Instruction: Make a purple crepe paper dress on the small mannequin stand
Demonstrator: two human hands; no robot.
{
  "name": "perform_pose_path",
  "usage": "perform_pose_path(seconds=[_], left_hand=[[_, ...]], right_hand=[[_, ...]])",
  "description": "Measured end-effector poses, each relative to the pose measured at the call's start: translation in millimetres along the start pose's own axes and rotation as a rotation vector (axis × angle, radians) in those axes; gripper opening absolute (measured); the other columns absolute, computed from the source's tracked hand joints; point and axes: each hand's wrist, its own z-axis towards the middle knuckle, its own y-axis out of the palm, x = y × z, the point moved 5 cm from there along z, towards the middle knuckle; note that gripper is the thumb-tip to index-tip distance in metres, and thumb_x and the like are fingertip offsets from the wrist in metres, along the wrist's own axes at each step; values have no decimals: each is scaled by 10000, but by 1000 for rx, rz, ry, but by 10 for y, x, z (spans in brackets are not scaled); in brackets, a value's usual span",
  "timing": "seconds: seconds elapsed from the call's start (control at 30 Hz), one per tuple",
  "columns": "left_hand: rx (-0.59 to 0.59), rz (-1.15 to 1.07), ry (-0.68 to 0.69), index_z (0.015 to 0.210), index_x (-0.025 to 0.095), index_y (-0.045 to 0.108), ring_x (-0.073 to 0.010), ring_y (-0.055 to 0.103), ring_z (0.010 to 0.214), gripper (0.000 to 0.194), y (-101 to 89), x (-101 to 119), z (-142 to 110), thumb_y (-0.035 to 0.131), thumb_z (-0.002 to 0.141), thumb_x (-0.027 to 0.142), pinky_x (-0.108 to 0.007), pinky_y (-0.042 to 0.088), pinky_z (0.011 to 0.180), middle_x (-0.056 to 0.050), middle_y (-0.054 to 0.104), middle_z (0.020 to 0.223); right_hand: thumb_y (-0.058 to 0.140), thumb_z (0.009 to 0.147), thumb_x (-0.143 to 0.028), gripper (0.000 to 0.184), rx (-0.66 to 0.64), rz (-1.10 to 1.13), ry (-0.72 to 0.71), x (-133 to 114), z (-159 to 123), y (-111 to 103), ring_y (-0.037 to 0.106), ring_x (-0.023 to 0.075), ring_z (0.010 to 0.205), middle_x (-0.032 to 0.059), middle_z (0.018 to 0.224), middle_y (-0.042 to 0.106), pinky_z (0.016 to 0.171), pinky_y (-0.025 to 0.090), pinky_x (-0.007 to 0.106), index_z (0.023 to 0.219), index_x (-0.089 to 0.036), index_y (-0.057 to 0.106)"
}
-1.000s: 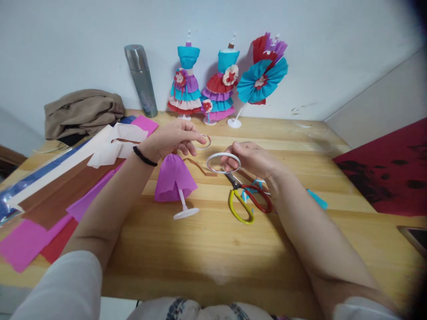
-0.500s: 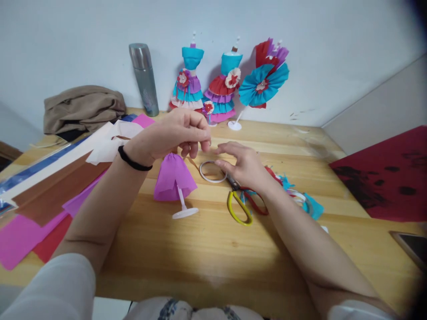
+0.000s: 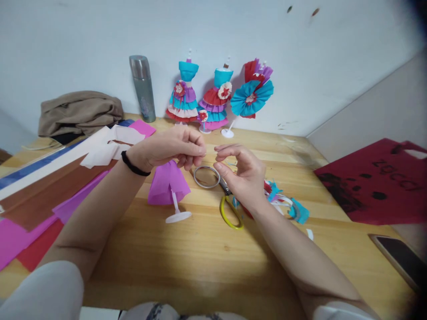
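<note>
My left hand (image 3: 178, 146), a black band at its wrist, is closed in a pinch; what its fingertips hold is too small to make out. Facing it, my right hand (image 3: 245, 171) has thumb and fingers apart with nothing visible between them. Below the fingertips a thin whitish ring (image 3: 207, 187), like a narrow tape roll, lies on the table. Scissors (image 3: 231, 220) with yellow and red handles lie partly hidden under my right hand. A small stand wearing a purple paper skirt (image 3: 168, 184) is beneath my left hand, its top hidden.
Three mini dress forms (image 3: 215, 100) in ruffled paper stand by the wall, beside a thermos (image 3: 143, 89). Paper sheets (image 3: 43, 191) and brown cloth (image 3: 82, 113) cover the left. Paper scraps (image 3: 298, 211), a red bag (image 3: 370, 186) and a phone (image 3: 400, 258) are at right.
The ring has gone from my right hand onto the table, and that hand has opened. My left fingers have closed into a pinch. The view has tilted up and turned slightly right.
</note>
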Motion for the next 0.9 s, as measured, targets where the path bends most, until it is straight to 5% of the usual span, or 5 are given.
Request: perform_pose_path(seconds=[0.13, 0.37, 0.57, 0.9], left_hand=[[0, -7, 17, 680, 126, 614, -62, 584, 473, 188, -13, -12, 5, 709, 799, 236, -130, 395, 402, -21, 681, 647], [-44, 42, 8, 695, 122, 631, -63, 566, 475, 191, 25, -44, 15, 687, 816, 259, -128, 401, 408, -23, 655, 612], [-53, 64, -4, 698, 127, 641, -64, 559, 486, 187, 33, -64, 15, 670, 829, 257, -129, 402, 423, -24, 643, 598], [53, 28, 22, 683, 131, 667, -63, 521, 464, 206, -46, -115, 80, 739, 775, 301, -160, 364, 422, -14, 627, 568]], right_hand=[[714, 824, -270, 130, 95, 151, 121, 88, 14, -48, 675, 222, 962, 3, 824, 654, 912, 514, 419, 782, -242, 594], [802, 741, -424, 355, -20, 425, 324, 189, 11, 68, 678, 198, 920, 8, 875, 708, 916, 543, 403, 1047, -280, 694], [818, 700, -452, 248, -31, 492, 443, 287, -10, 114, 672, 170, 771, -3, 809, 734, 784, 552, 350, 819, -255, 724], [805, 688, -418, 230, 24, 492, 382, 232, 14, 109, 640, 178, 748, -4, 739, 685, 750, 533, 353, 706, -236, 667]])
